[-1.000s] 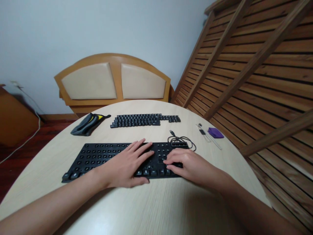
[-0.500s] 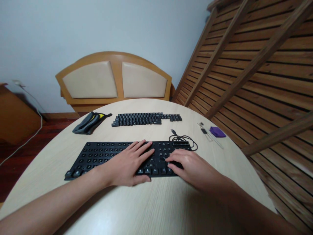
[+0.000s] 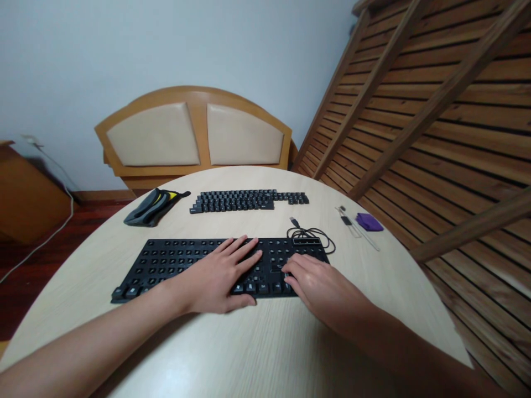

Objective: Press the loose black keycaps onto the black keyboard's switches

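The black, rectangular plastic keyboard (image 3: 160, 261), bare of most keycaps, lies on the pale, round wood-grain tabletop (image 3: 257, 354); fingerwork at its number-pad end should go best with the board pressed steady and the fingertips square over one key. The left hand (image 3: 215, 276) spreads flat across it, while the right hand (image 3: 311, 279) curls, fingertips at the keys, whether gripping one I cannot tell. Beyond sit rows of small black keycaps (image 3: 232, 202).

Two hands (image 3: 218, 279) (image 3: 317, 282) — one keyboard (image 3: 174, 261)
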Motion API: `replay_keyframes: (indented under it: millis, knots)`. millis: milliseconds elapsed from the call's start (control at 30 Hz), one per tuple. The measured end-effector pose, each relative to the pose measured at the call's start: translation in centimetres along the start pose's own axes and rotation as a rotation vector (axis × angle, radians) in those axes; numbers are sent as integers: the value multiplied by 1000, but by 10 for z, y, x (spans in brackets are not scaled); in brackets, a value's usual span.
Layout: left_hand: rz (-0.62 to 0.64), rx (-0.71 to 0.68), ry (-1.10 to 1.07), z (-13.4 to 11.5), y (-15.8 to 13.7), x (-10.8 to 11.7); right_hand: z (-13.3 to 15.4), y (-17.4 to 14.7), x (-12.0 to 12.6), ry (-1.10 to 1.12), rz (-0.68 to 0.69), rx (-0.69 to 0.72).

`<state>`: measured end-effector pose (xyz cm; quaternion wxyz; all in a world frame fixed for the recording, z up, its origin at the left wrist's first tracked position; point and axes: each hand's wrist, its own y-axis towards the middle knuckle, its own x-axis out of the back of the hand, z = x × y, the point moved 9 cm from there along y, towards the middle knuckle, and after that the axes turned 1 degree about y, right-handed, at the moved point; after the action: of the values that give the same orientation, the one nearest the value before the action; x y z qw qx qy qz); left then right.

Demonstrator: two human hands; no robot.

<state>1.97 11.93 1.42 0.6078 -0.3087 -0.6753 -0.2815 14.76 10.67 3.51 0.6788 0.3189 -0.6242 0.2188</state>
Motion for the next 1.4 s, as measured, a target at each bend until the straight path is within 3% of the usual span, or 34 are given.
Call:
replay_keyframes:
  millis: [200,433,700,900,1067,1400]
  knots:
    - [18,6,-3,0,1,-2,3,-1,-13,-141,48,15]
    - [47,20,-23,3,1,-4,8,-3,-11,-229,63,-14]
    - [24,14,-26,3,0,-4,1,-2,-2,-59,-40,-18]
    - [22,17,-31,2,2,-1,-8,1,11,117,-41,-72]
    - [-30,34,-61,2,3,2,-10,5,6,159,-28,-67]
    - [-87,29,-33,2,5,16,-45,-4,10,106,68,-295]
